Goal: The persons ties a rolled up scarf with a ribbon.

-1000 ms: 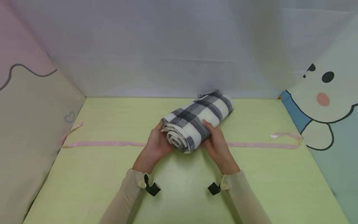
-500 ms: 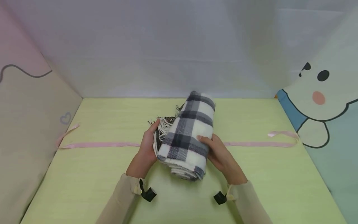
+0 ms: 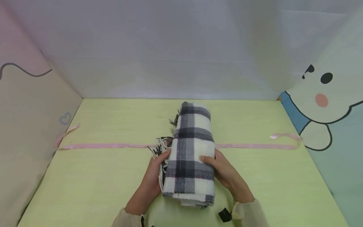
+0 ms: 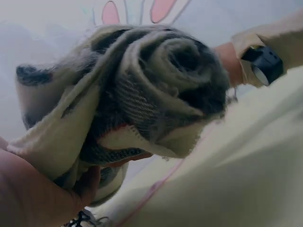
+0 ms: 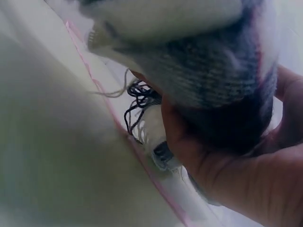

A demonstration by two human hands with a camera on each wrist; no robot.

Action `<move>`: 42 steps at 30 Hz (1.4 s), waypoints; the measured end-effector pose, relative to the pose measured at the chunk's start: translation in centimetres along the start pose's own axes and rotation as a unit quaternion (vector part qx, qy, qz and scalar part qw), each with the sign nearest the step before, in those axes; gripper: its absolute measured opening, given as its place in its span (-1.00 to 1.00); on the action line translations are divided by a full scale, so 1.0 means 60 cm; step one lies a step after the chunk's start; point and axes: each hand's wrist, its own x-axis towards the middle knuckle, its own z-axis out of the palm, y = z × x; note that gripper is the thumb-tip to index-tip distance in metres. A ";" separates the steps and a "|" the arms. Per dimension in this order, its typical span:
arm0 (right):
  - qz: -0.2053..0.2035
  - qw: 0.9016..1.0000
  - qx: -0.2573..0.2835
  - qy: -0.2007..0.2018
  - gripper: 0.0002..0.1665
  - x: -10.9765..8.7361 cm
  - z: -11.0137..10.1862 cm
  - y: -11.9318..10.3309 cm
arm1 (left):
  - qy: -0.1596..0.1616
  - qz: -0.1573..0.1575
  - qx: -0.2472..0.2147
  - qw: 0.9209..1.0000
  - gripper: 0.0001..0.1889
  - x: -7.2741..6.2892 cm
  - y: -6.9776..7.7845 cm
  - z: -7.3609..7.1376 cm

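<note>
A rolled plaid scarf (image 3: 190,151) in white, grey and dark blue lies lengthwise between my two hands, its long axis pointing away from me. Dark and white fringe (image 3: 162,148) sticks out along its left side. My left hand (image 3: 154,176) holds the near left side, thumb by the fringe; its other fingers go under the roll. On the right, my right hand (image 3: 227,171) grips the roll with the thumb on top and fingers beneath. In the left wrist view the spiral rolled end (image 4: 182,61) shows, held above the table.
A pink ribbon (image 3: 110,146) runs across the yellow-green table (image 3: 99,176), passing below the scarf, with curled ends at both sides. A pale cloth wall (image 3: 158,75) closes off the back. Printed panels stand left and right (image 3: 320,138).
The scarf has come toward me and swung from a right-leaning slant to nearly straight lengthwise. Both hands have moved nearer with it, and fringe has come into view at its left side.
</note>
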 end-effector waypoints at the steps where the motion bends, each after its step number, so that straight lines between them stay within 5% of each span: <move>1: 0.006 1.000 -0.002 0.000 -0.34 -0.003 0.001 0.004 | 0.006 0.005 0.006 1.000 -0.54 -0.005 -0.007 -0.001; 8: 0.056 0.998 -0.036 -0.006 -0.21 -0.012 -0.002 0.030 | 0.051 -0.020 0.103 0.993 -0.42 -0.019 -0.044 -0.019; 14: 0.061 0.996 -0.064 -0.025 -0.19 -0.013 -0.014 0.050 | 0.095 0.005 0.265 0.959 -0.20 -0.024 -0.049 -0.042; 17: 0.055 0.996 -0.067 -0.017 -0.19 -0.013 -0.015 0.052 | 0.090 0.026 0.279 0.956 -0.20 -0.026 -0.046 -0.050; 21: 0.044 0.996 -0.080 0.004 -0.18 -0.013 -0.010 0.046 | 0.073 0.041 0.260 0.962 -0.28 -0.029 -0.046 -0.051; 23: 0.037 0.995 -0.094 0.018 -0.16 -0.012 -0.009 0.043 | 0.075 0.049 0.276 0.957 -0.28 -0.030 -0.044 -0.051; 24: 0.034 0.994 -0.105 0.026 -0.14 -0.012 -0.008 0.041 | 0.079 0.058 0.298 0.949 -0.28 -0.031 -0.042 -0.052; 26: 0.032 0.991 -0.127 0.038 -0.13 -0.014 -0.011 0.037 | 0.096 0.080 0.367 0.922 -0.34 -0.034 -0.038 -0.055; 29: 0.033 0.985 -0.165 0.047 -0.15 -0.021 -0.020 0.031 | 0.141 0.114 0.477 0.860 -0.43 -0.042 -0.027 -0.064; 31: 0.031 0.981 -0.186 0.055 -0.23 -0.026 -0.030 0.025 | 0.167 0.129 0.523 0.826 -0.49 -0.049 -0.015 -0.071; 37: -0.005 0.961 -0.260 0.097 -0.44 -0.038 -0.068 0.004 | 0.214 0.154 0.583 0.768 -0.61 -0.063 0.036 -0.098; 42: -0.031 0.917 -0.374 0.135 -0.54 -0.031 -0.092 -0.011 | 0.193 0.174 0.632 0.730 -0.70 -0.048 0.073 -0.118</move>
